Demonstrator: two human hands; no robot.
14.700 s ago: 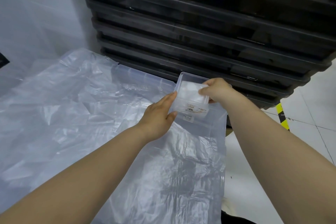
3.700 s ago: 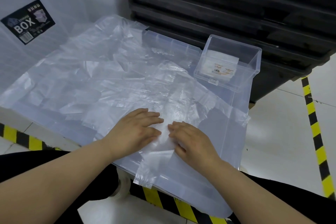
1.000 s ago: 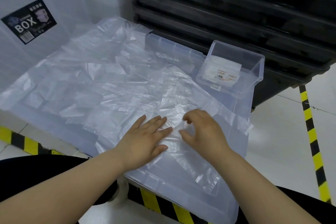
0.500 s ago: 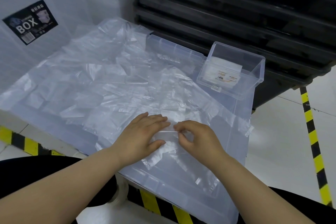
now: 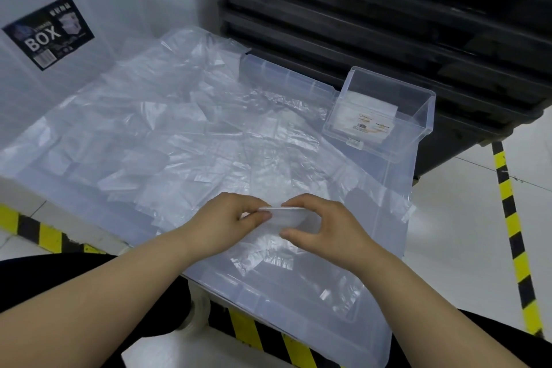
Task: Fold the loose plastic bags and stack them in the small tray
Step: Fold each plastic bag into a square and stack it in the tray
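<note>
Head: hands (image 5: 230,219) (image 5: 327,228) around folded bag (image 5: 288,213)

Path to the small tray (image 5: 415,134) seems open over flat loose bags (image 5: 227,140).

My left hand (image 5: 227,221) and right hand (image 5: 325,227) meet over the near middle of the lid (image 5: 298,320), pinching a bag (image 5: 288,213) between them. Loose bags (image 5: 179,128) lie across the lid, left and behind. The tray (image 5: 425,116) sits on its far right corner, with folded bags (image 5: 364,116) inside. Crates (image 5: 388,9) stand behind, and a box (image 5: 89,9) stands behind on the left.
</note>
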